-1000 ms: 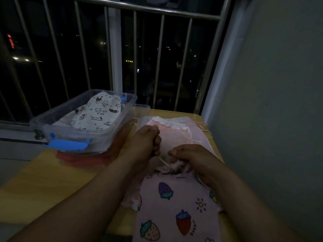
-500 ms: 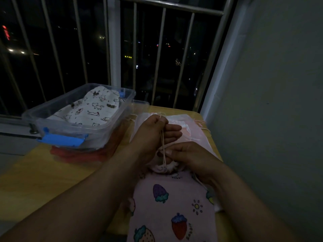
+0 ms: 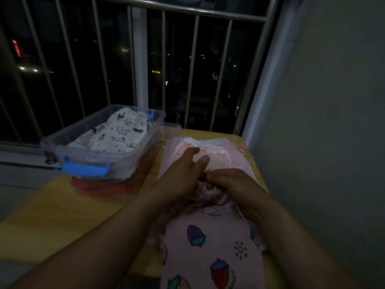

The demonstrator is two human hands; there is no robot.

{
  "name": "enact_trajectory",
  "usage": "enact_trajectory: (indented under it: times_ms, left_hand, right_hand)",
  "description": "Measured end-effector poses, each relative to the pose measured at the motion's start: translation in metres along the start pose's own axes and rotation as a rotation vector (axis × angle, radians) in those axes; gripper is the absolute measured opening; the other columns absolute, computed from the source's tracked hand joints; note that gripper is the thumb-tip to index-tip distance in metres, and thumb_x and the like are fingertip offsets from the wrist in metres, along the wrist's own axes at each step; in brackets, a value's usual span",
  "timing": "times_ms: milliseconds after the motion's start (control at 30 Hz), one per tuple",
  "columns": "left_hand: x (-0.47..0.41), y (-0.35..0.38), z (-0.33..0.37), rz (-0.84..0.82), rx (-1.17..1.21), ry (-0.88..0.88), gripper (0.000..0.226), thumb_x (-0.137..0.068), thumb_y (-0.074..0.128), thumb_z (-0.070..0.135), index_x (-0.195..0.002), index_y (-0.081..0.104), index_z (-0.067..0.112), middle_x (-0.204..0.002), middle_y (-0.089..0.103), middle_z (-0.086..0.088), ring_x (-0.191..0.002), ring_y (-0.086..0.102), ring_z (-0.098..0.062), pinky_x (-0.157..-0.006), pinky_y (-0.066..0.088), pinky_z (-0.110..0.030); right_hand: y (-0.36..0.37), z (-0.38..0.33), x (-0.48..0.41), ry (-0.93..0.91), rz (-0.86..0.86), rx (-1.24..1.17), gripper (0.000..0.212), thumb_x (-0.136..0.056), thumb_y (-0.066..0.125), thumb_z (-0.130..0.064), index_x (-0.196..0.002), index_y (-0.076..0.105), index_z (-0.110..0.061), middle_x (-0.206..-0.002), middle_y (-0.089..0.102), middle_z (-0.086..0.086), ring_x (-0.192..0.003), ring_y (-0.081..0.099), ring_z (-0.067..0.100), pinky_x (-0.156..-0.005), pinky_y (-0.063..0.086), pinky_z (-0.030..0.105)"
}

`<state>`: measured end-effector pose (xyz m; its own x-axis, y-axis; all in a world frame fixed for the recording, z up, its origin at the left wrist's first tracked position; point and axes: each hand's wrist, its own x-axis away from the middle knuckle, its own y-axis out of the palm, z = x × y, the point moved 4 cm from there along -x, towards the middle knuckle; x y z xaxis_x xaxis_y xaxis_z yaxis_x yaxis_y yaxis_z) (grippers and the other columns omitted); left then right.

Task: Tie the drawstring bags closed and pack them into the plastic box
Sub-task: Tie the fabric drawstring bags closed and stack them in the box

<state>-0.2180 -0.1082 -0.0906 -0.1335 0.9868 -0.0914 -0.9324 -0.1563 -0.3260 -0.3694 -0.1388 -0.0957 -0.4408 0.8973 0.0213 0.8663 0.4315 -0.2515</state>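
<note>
A pink strawberry-print drawstring bag (image 3: 210,243) lies on the wooden table in front of me, its gathered neck (image 3: 210,192) between my hands. My left hand (image 3: 183,174) is at the neck's left side, index and middle fingers stretched forward; its thumb is hidden. My right hand (image 3: 233,182) pinches the drawstring at the neck with curled fingers. The clear plastic box (image 3: 87,161) with a blue latch stands at the left and holds a white cat-print bag (image 3: 118,134).
Several more pink bags (image 3: 235,159) are piled beyond my hands near the table's far edge. Red fabric (image 3: 100,186) lies under the box. A barred window (image 3: 143,65) runs behind the table; a wall (image 3: 323,122) closes the right side.
My left hand had lifted the cord up and away; it has now dropped back to the gathered neck, and both hands are close together on the knot.
</note>
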Motion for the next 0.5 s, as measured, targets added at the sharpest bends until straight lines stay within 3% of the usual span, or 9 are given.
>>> enact_trajectory:
  times_ms: [67, 100, 233, 367, 433, 500]
  left_hand:
    - [0.005, -0.003, 0.002, -0.039, -0.199, 0.070, 0.031, -0.107, 0.045, 0.046, -0.130, 0.051, 0.027, -0.106, 0.073, 0.002, -0.081, 0.068, -0.003, -0.069, 0.051, -0.013]
    - [0.008, -0.005, 0.003, -0.053, -0.294, 0.091, 0.025, -0.107, 0.046, 0.045, -0.121, 0.055, 0.026, -0.099, 0.072, 0.004, -0.074, 0.065, 0.000, -0.063, 0.048, -0.014]
    - [0.007, -0.008, 0.000, -0.071, -0.459, 0.128, 0.025, -0.105, 0.050, 0.041, -0.094, 0.063, 0.022, -0.089, 0.067, 0.003, -0.082, 0.062, -0.015, -0.073, 0.048, -0.035]
    - [0.003, -0.011, 0.000, -0.101, -0.328, 0.051, 0.030, -0.103, 0.058, 0.033, -0.083, 0.072, 0.016, -0.082, 0.070, 0.007, -0.077, 0.064, -0.009, -0.072, 0.051, -0.035]
    - [0.002, -0.012, -0.001, -0.121, -0.171, -0.047, 0.029, -0.100, 0.062, 0.029, -0.081, 0.076, 0.012, -0.066, 0.066, 0.011, -0.060, 0.058, -0.005, -0.058, 0.047, -0.027]
    - [0.003, -0.013, -0.001, -0.154, -0.049, -0.112, 0.029, -0.098, 0.066, 0.023, -0.086, 0.076, -0.001, -0.064, 0.061, -0.003, -0.054, 0.051, -0.012, -0.051, 0.042, -0.023]
  right_hand:
    - [0.000, 0.004, -0.001, -0.004, 0.020, 0.001, 0.033, -0.096, 0.065, -0.026, -0.066, 0.073, -0.017, -0.064, 0.069, 0.005, -0.056, 0.060, 0.026, -0.053, 0.046, 0.026]
    - [0.000, 0.005, -0.002, 0.002, 0.030, -0.004, 0.032, -0.096, 0.066, -0.025, -0.066, 0.073, -0.017, -0.065, 0.069, 0.005, -0.058, 0.059, 0.027, -0.054, 0.046, 0.028]
    - [-0.001, 0.007, -0.004, 0.006, 0.060, -0.035, 0.027, -0.094, 0.067, -0.017, -0.068, 0.074, -0.016, -0.069, 0.071, 0.004, -0.059, 0.060, 0.028, -0.055, 0.048, 0.033]
    - [-0.007, 0.010, -0.006, 0.003, 0.086, -0.055, 0.016, -0.092, 0.071, -0.014, -0.077, 0.076, -0.012, -0.082, 0.076, 0.010, -0.069, 0.062, 0.038, -0.061, 0.052, 0.040]
    - [-0.008, 0.010, -0.008, -0.020, 0.100, -0.053, 0.011, -0.090, 0.074, -0.015, -0.082, 0.076, -0.009, -0.086, 0.076, 0.015, -0.071, 0.064, 0.042, -0.063, 0.054, 0.046]
    - [-0.009, 0.009, -0.010, -0.042, 0.132, -0.041, 0.008, -0.087, 0.077, -0.014, -0.081, 0.076, -0.008, -0.089, 0.076, 0.014, -0.078, 0.068, 0.044, -0.070, 0.057, 0.054]
